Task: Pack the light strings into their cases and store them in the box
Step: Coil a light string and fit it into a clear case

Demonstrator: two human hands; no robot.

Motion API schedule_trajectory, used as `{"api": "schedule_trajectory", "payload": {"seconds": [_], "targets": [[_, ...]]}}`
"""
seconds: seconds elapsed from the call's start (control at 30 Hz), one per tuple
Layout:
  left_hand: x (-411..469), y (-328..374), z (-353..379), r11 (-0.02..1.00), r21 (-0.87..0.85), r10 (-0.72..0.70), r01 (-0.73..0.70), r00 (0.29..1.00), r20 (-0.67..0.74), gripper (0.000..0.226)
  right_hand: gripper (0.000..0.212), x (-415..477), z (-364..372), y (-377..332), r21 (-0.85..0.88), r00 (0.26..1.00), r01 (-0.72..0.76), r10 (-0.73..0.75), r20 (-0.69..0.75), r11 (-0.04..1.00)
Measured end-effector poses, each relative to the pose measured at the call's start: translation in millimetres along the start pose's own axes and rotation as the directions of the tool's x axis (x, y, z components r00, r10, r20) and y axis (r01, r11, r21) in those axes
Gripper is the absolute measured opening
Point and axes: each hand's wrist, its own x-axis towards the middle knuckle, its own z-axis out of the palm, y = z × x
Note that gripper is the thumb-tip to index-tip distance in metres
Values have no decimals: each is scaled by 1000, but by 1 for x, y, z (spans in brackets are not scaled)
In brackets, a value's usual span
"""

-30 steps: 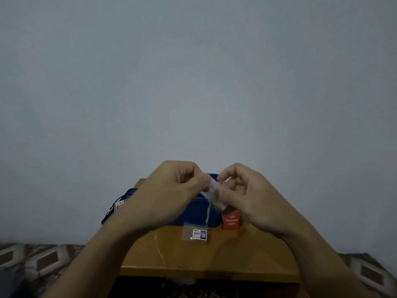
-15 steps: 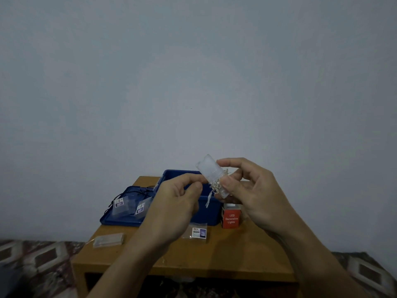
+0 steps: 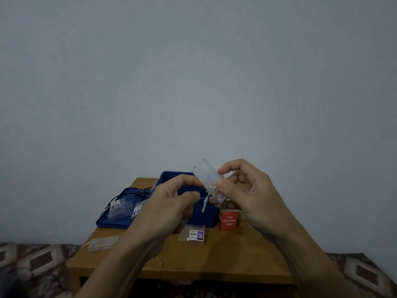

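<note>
Wooden table [image 3: 236,259], patterned rug [image 3: 38,261], grey wall [image 3: 193,82]

The right hand [image 3: 247,196] holds a translucent case [image 3: 205,171] tilted above the table [image 3: 236,254], with the light string [image 3: 211,190] bunched on it. The left hand [image 3: 171,203] pinches its thin wire (hardly visible) in front of the blue box [image 3: 171,176]. A red carton [image 3: 228,220] stands just beside the box.

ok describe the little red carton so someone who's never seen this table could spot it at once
On the wooden table, find the open blue box at the back. At its right end stands a small red carton, just below the right hand. It is the only red thing there, printed LED Decorative Lights in white; its neighbours are clear plastic packets.
</note>
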Motion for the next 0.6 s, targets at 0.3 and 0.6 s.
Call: {"api": "schedule_trajectory", "payload": {"seconds": [0.3,0.6], "targets": [[0,-1,1,1000,6,-1,1,1000,1,19,18,-2,1,-3,9,1000,-25,25,-2,1000],[2,-3,-2,999,36,15,-16,999,35,24,25,1,3,0,87,995,-79,83,-47,993]]}}
